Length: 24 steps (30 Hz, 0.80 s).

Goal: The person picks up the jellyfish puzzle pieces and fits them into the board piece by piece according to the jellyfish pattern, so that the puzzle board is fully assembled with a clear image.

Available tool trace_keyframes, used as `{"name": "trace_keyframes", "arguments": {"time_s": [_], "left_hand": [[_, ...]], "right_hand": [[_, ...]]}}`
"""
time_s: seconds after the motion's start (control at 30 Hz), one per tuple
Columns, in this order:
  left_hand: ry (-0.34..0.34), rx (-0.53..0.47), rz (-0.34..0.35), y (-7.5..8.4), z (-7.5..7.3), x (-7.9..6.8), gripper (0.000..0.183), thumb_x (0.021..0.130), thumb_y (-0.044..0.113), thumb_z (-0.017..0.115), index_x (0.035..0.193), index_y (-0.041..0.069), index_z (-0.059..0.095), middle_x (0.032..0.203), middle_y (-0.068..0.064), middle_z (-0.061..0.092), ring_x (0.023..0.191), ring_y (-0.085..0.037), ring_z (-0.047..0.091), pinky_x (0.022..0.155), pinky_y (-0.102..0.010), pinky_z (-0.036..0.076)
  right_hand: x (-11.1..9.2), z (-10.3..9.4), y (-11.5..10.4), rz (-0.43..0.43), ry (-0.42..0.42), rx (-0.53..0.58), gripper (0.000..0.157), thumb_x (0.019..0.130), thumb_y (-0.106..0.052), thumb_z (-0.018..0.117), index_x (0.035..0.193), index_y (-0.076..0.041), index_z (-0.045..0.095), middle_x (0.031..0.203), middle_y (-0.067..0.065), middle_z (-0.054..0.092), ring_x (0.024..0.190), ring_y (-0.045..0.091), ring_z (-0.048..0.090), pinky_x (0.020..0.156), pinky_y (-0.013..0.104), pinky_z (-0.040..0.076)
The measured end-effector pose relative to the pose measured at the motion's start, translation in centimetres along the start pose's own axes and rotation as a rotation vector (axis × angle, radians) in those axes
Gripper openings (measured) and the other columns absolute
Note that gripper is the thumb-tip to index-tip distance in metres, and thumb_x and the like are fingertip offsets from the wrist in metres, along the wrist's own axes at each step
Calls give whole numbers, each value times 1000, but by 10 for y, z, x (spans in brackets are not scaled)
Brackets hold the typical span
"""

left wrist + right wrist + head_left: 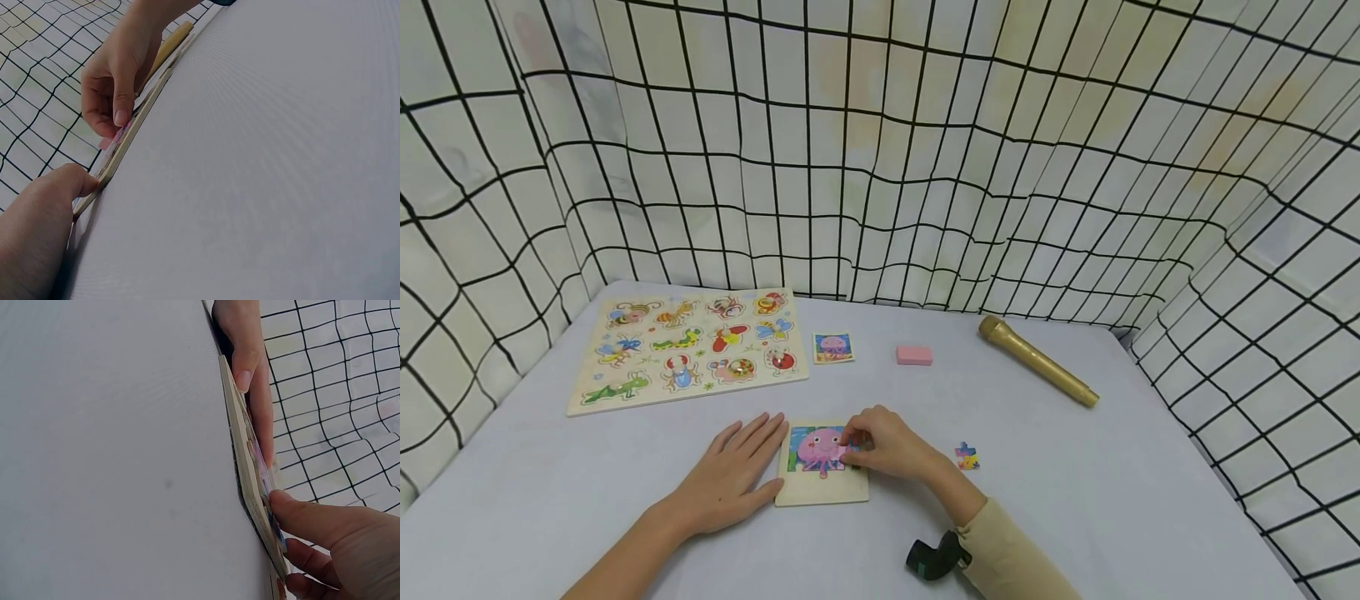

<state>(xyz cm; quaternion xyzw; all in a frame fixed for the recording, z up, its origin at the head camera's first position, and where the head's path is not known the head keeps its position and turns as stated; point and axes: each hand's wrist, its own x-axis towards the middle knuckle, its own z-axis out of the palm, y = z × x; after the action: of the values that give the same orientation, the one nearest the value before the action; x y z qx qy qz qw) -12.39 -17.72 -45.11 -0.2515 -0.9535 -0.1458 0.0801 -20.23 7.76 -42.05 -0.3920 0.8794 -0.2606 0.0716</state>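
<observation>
A square wooden jigsaw board with a pink octopus picture lies on the table, its lower part bare wood. My left hand rests flat at the board's left side, fingers extended and thumb touching the edge. At the picture's right side, my right hand pinches a puzzle piece between thumb and fingers, mostly hidden in the head view. In the left wrist view, the right hand's thumb and curled fingers are low over the board. A loose, colourful puzzle piece lies right of the right hand.
An insect peg puzzle lies back left. Behind the jigsaw board are a small octopus picture card and a pink block. A gold microphone-shaped object lies back right. Black netting encloses the white table.
</observation>
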Motion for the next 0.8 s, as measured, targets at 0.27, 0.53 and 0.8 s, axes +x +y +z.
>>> {"name": "trace_keyframes", "arguments": {"time_s": [0.27,0.53,0.8], "left_hand": [[-1,5,5,1,-2,0,68,89,43,51,141,3,33,147,-10,30,135,-29,21,106,-50,12],[5,13,9,0,-1,0,68,89,43,50,141,3,33,147,-10,29,135,-29,21,106,-50,12],[5,9,6,1,-1,1,68,90,44,50,141,3,33,147,-10,29,135,-29,21,106,-50,12]], "right_hand": [[1,2,3,13,20,22,13,79,-28,72,87,-19,67,79,-12,56,74,6,43,64,18,35],[4,4,6,-3,36,35,11,78,-28,73,83,-20,67,76,-16,55,73,6,42,65,19,34],[3,3,6,-8,40,9,10,80,-28,71,84,-20,66,76,-17,55,72,6,42,65,19,34]]}}
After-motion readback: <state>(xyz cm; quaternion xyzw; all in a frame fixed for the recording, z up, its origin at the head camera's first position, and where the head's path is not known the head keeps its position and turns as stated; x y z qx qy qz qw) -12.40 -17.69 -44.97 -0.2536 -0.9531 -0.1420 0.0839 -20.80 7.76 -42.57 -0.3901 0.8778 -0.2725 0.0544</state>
